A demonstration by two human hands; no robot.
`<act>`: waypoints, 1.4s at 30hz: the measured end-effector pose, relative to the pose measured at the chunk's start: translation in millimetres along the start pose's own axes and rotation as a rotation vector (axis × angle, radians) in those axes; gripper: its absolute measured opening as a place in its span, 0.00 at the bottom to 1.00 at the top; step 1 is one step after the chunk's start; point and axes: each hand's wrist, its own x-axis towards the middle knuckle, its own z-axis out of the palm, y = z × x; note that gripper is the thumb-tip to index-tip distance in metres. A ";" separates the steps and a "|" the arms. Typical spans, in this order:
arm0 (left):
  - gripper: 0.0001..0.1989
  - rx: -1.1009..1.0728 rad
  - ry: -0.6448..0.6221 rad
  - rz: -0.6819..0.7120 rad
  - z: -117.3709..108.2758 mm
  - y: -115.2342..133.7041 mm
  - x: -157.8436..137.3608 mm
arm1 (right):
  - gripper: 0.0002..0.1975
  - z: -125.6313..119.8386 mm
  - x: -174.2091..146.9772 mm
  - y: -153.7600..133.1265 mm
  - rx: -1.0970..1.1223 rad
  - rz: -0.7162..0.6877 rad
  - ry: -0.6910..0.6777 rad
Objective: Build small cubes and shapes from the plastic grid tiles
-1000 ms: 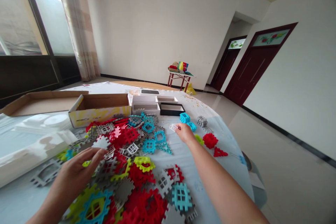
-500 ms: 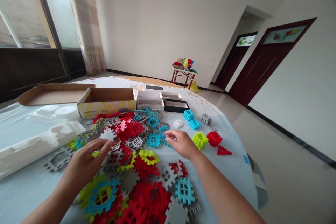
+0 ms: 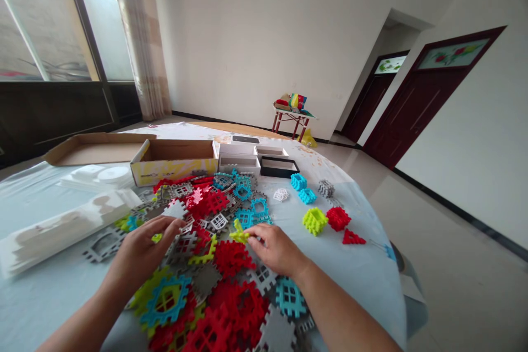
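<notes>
My right hand (image 3: 277, 248) pinches a yellow-green toothed plastic building piece (image 3: 239, 232) between thumb and fingers, just above the pile. My left hand (image 3: 150, 245) is over the left side of the pile, thumb and fingertips drawn together; whatever is between them, if anything, I cannot make out. A grey toothed piece (image 3: 175, 209) lies just beyond its fingers. Beneath and between both hands spread interlocking pieces, among them a red piece (image 3: 234, 258), a blue frame (image 3: 152, 313), a white window piece (image 3: 218, 222) and a grey plate (image 3: 277, 331).
Right of the pile sit a yellow-green block cluster (image 3: 315, 221), a red cluster (image 3: 338, 219), blue clusters (image 3: 298, 181) and a grey cluster (image 3: 325, 187). A cardboard box (image 3: 173, 171), small white boxes (image 3: 239, 163) and a black tray (image 3: 279, 174) stand behind. White foam packaging (image 3: 70, 225) lies left.
My right hand has come down and left, and a yellow-green piece from the pile is now in its fingers. My left hand stays nearly in place. The view has shifted slightly.
</notes>
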 end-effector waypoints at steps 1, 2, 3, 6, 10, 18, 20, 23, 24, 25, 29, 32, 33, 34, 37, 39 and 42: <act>0.15 -0.001 0.000 0.000 0.2 -0.1 0.3 | 0.13 -3.1 -0.2 1.0 0.020 0.028 0.037; 0.15 -0.002 -0.002 0.000 0.3 -0.4 0.6 | 0.13 -6.4 -0.6 2.4 0.051 0.057 0.068; 0.16 -0.002 -0.004 -0.001 0.4 -0.7 0.8 | 0.13 -9.9 -1.0 4.1 0.087 0.088 0.090; 0.16 -0.003 -0.013 0.000 0.3 -2.0 1.0 | 0.14 -19.0 -2.3 11.1 0.203 0.179 0.111; 0.17 -0.002 -0.020 -0.004 -0.5 -2.9 1.1 | 0.16 -25.4 -2.9 19.5 0.358 0.248 0.091; 0.18 0.005 -0.011 -0.015 -0.6 -5.6 1.8 | 0.19 -28.5 -4.7 17.2 0.540 0.253 -0.011; 0.18 0.009 -0.008 -0.020 -0.6 -5.8 2.2 | 0.19 -28.7 -4.6 16.1 0.596 0.247 -0.019; 0.19 0.014 -0.004 -0.020 -1.0 -5.1 2.9 | 0.18 -28.3 -4.4 16.0 0.625 0.244 -0.030; 0.19 0.015 -0.004 -0.019 -1.2 -4.6 3.0 | 0.18 -28.0 -4.4 16.1 0.621 0.249 -0.036; 0.19 0.015 -0.004 -0.018 -1.4 -4.1 3.0 | 0.19 -27.7 -4.4 16.1 0.630 0.255 -0.048; 0.19 0.015 -0.006 -0.016 -2.7 -2.5 2.6 | 0.23 -27.1 -4.2 15.9 0.798 0.265 -0.079; 0.19 0.018 0.002 -0.014 -3.6 -1.6 2.4 | 0.20 -26.3 -3.4 19.3 0.816 0.295 -0.015; 0.19 0.020 0.001 -0.014 -3.7 -1.3 2.5 | 0.19 -25.6 -3.0 21.6 0.777 0.310 0.012; 0.19 0.022 0.001 -0.014 -3.9 -1.1 2.5 | 0.18 -24.7 -2.5 24.2 0.721 0.320 0.037; 0.19 0.025 -0.011 -0.014 -4.1 -0.9 3.0 | 0.16 -21.4 -2.2 31.1 0.520 0.306 0.049; 0.19 0.028 -0.013 -0.019 -3.9 -1.3 3.5 | 0.15 -20.4 -3.4 32.1 0.387 0.281 0.021; 0.20 0.027 -0.010 -0.020 -3.0 -3.5 4.3 | 0.17 -21.4 -7.3 27.2 0.169 0.242 -0.010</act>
